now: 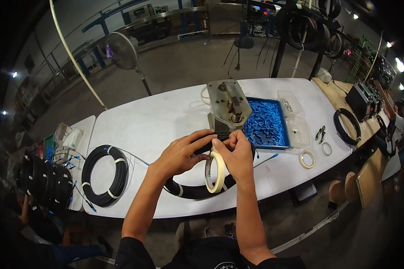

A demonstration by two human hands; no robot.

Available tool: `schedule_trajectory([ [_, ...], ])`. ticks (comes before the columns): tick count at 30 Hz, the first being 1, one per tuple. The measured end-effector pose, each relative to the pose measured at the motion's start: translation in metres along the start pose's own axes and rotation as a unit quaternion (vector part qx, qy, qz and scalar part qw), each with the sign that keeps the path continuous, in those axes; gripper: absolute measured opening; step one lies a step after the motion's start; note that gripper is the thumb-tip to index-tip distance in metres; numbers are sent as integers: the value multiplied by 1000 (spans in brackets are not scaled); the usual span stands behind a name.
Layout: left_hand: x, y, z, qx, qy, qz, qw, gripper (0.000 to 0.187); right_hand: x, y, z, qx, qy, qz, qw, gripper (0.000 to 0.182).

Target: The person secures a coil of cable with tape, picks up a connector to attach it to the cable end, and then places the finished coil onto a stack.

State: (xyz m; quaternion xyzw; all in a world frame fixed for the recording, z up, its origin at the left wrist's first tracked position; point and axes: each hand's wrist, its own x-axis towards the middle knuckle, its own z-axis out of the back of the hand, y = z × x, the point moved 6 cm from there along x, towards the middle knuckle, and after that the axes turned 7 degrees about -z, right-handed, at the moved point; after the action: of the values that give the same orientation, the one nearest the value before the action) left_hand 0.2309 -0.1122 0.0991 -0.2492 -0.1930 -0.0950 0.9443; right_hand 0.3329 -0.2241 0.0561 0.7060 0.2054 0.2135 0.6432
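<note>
handling of a black cable coil [188, 191] is carried out at the near edge of the white table [152, 112], presumably so that both hands can be brought to its far section without stretching. the left hand [183, 152] is laid over that section from the left; its thumb and index finger are spread apart, and whether the bundle is gripped cannot be told. the right hand [238, 154] is placed opposite, close to the left fingertips, with fingers curled toward the thumb; what is clamped there is hidden. steadying from both sides is probably served by this arrangement. a cream tape roll [220, 172] is positioned on edge between the hands, beneath the right thumb, likely so that it stays within reach. a second coil [89, 172] is set apart at the left, wrapped with white bands, by which its turns are presumably held together.
</note>
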Motion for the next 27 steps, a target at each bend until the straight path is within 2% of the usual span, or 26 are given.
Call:
schedule_trajectory([
  [4, 27, -7, -15, 14, 46, -20, 999, 54, 1, -8, 31, 54, -14, -27, 998, 34],
  [6, 42, -11, -25, 21, 63, -42, 997, 53, -6, -14, 45, 180, -7, -38, 983, 35],
  [11, 68, -22, -42, 30, 130, -71, 988, 50, -27, -18, 70, 240, -55, -55, 968, 40],
  [14, 74, -25, -48, 32, 125, -109, 986, 48, -37, -19, 75, 242, -94, -48, 965, 40],
  [16, 75, -28, -48, 17, 139, -119, 983, 47, -43, -19, 77, 255, -80, -62, 962, 41],
  [20, 79, -25, -50, 3, 125, -158, 979, 45, -48, -13, 83, 161, -132, -28, 978, 43],
  [24, 83, -20, -51, 14, 127, -160, 979, 46, -43, -39, 79, 174, -129, -43, 975, 42],
  [26, 82, -22, -51, 19, 119, -174, 977, 46, -44, -53, 71, 218, -147, -83, 961, 42],
  [27, 82, -22, -49, 20, 118, -172, 978, 46, -45, -58, 68, 228, -139, -72, 961, 34],
])
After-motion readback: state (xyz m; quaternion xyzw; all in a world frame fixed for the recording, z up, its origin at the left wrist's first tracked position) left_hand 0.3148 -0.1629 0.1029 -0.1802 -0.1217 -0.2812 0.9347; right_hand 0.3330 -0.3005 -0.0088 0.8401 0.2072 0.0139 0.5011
